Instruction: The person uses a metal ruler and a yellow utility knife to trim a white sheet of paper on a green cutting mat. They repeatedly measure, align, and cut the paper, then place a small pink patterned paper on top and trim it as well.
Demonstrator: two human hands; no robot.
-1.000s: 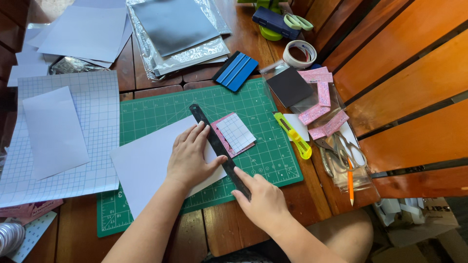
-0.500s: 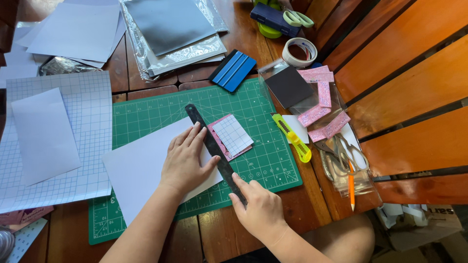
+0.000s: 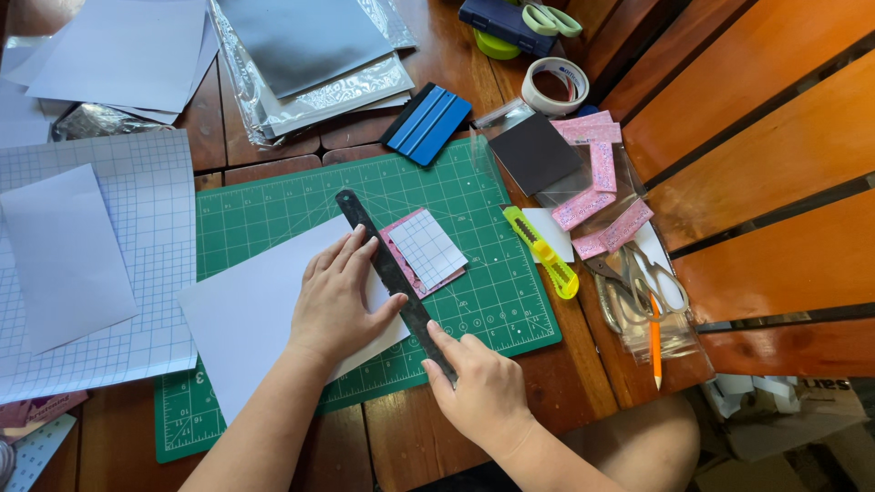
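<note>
Now aligning: my left hand (image 3: 339, 296), fingers spread flat, pins white sheet (image 3: 241, 310); right hand (image 3: 478, 387) fingertips apparently press black ruler (image 3: 392, 273). Next needs firm hold, yellow cutter (image 3: 544, 253) right.

1 head-worn view, looking steeply down, close — green cutting mat (image 3: 273, 219) central

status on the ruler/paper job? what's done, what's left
Done: white sheet lies on the green mat, and the black ruler sits along its right edge. In hand: left hand presses sheet and ruler flat; right hand holds the ruler's near end. Left: no cut shows, and the yellow knife lies untouched on the mat, right of both hands.
</note>
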